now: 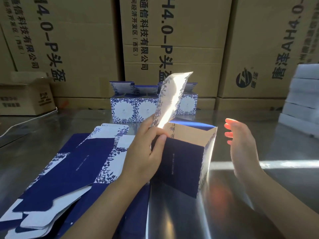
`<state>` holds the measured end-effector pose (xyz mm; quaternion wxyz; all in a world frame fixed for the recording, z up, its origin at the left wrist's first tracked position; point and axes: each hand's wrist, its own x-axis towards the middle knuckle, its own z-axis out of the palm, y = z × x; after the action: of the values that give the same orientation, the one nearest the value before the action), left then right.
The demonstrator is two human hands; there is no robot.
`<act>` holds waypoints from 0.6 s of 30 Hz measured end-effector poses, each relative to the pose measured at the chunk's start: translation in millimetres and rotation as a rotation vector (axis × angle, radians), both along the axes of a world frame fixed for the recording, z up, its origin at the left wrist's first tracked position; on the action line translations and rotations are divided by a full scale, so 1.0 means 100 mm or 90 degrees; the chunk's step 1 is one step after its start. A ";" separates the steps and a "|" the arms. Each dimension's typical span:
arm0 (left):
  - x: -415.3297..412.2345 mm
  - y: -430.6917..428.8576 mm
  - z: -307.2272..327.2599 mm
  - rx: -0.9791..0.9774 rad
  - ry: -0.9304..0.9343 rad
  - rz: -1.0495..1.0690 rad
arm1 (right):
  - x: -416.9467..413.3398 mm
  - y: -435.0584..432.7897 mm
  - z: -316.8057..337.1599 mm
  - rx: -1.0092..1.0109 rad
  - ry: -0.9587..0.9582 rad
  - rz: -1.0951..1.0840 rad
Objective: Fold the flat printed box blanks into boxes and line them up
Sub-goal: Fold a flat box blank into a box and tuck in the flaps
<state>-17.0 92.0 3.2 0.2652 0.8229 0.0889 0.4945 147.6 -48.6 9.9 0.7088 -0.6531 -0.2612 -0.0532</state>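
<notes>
Head view: the half-formed box stands upright near the middle of the counter, its mouth open and one long lid flap rising from its far-left wall. The left grip pinches the box's upper left corner, thumb on the dark near wall and fingers behind it. The right grip is spread and blurred, just beside the right wall and apart from it.

With only one corner held, the box could likely rack back toward flat or skid on the shiny metal if the right grip strikes its wall hard. A pinch that tight may crease the printed wall or the flap's hinge. The tall flap could also catch a passing finger and bend the wrong way.

The stack of flat blanks lies at the near left corner, touching the box's base; a sideways shove might push the box onto it or fan the sheets toward the edge. The finished boxes stand in a row by the far edge against the brown cartons, flaps up; carrying this one over carelessly could knock them out of line.
</notes>
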 end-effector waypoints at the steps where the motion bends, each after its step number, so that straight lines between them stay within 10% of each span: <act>1: 0.00 0.00 0.00 -0.027 -0.008 -0.011 | 0.03 0.00 0.02 0.001 0.074 0.028; 6: 0.01 -0.04 0.00 -0.134 -0.035 -0.072 | 0.07 0.00 0.01 0.009 0.279 0.190; 18: 0.03 0.01 0.02 -0.358 -0.049 -0.194 | -0.06 -0.03 0.08 0.014 0.345 0.392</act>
<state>-13.7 93.0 5.0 0.5569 0.7015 0.0874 0.4360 142.0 -51.2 18.3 0.7416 -0.5275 -0.2475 0.3325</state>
